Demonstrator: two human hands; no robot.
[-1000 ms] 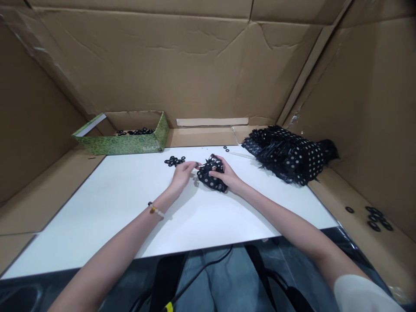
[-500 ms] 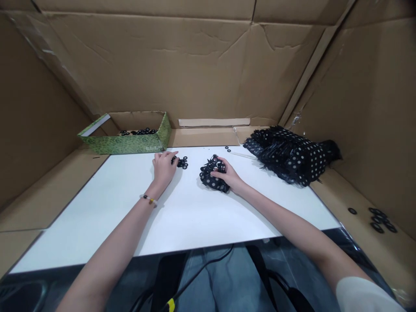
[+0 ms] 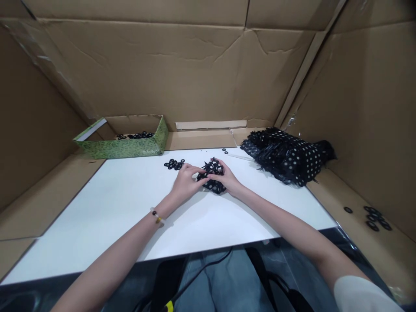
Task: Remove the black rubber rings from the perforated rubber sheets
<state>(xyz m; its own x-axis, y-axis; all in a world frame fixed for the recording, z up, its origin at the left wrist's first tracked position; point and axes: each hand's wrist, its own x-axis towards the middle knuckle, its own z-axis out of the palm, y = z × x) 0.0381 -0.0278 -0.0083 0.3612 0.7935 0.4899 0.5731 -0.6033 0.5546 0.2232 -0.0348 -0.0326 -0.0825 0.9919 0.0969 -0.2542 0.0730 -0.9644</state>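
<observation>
Left hand (image 3: 186, 183): we've got our fingers closed on the left side of the black polka-dot fabric bundle (image 3: 212, 185).
Right hand (image 3: 226, 178): clenched over the top of that same bundle, fingers curled in.
Bundle spot: held between our hands, resting on the white counter (image 3: 107, 221).
Left wrist: a beaded bracelet (image 3: 157, 216), nothing fancy.
Just beside us: a small cluster of black rings (image 3: 173, 164) on the counter, left of the hands.
Far left: a green patterned box (image 3: 120, 149) with more rings (image 3: 136, 135) inside.
Far right: a big polka-dot fabric heap (image 3: 286, 157) at the counter's back corner, plus loose rings (image 3: 373, 218) on the cardboard ledge (image 3: 344, 190).
</observation>
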